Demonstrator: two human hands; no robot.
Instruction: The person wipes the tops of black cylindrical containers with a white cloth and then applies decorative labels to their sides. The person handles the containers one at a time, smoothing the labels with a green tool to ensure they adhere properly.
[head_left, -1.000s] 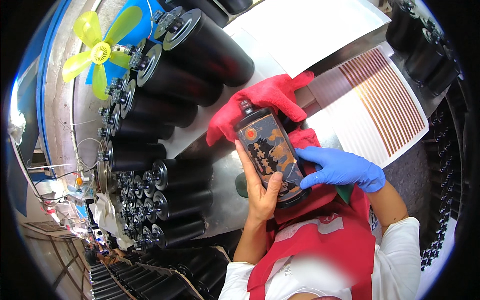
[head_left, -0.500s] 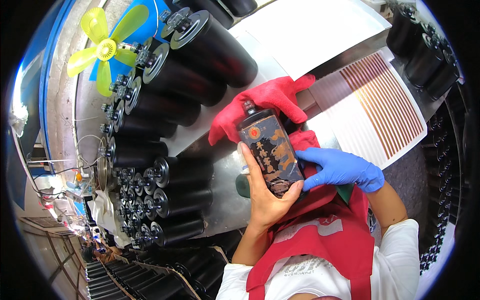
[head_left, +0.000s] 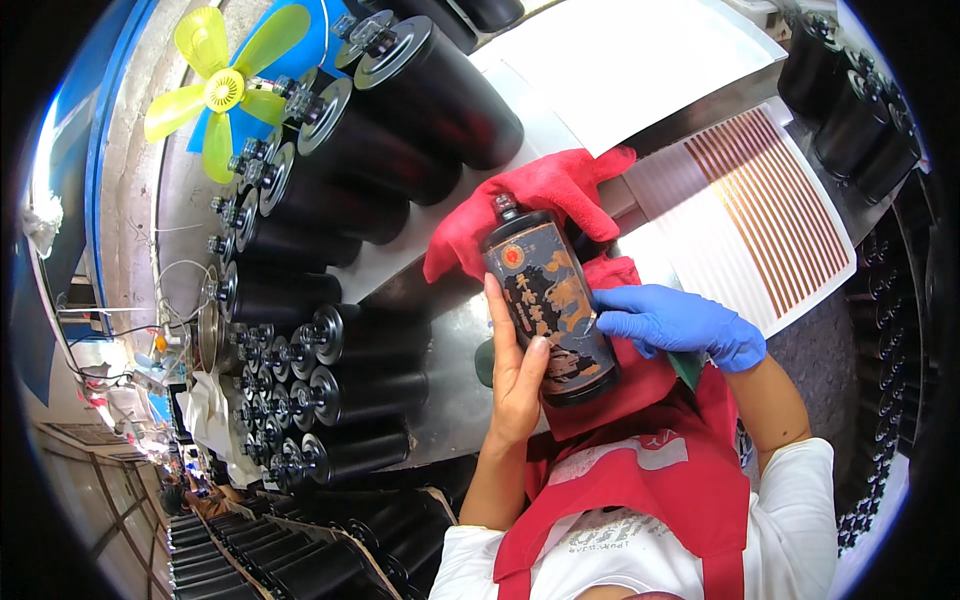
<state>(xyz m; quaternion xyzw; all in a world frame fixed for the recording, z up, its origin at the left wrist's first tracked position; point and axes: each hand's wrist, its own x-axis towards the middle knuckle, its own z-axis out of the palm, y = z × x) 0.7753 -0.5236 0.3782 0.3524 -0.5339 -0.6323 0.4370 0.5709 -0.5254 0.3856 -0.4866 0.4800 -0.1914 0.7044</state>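
A black bottle with a copper-and-grey decorated label and a clear knobbed stopper lies tilted in front of me. My bare left hand is closed round its lower left side, with the thumb on the front near the base. On the bottle's right side rests my right hand, in a blue glove, its thumb and fingers pressed at the label's edge. The fingers behind the bottle are hidden. Under and beyond the bottle's neck a red cloth is bunched on the metal table.
Rows of black bottles line the left side, near a yellow-green fan. To the right lies a white sheet with copper strips. More black bottles stand far right; a white board is at the back.
The bottle has turned slightly, so its base edge now shows. My left thumb has moved up and left from the base, and my right thumb has shifted up along the label's edge.
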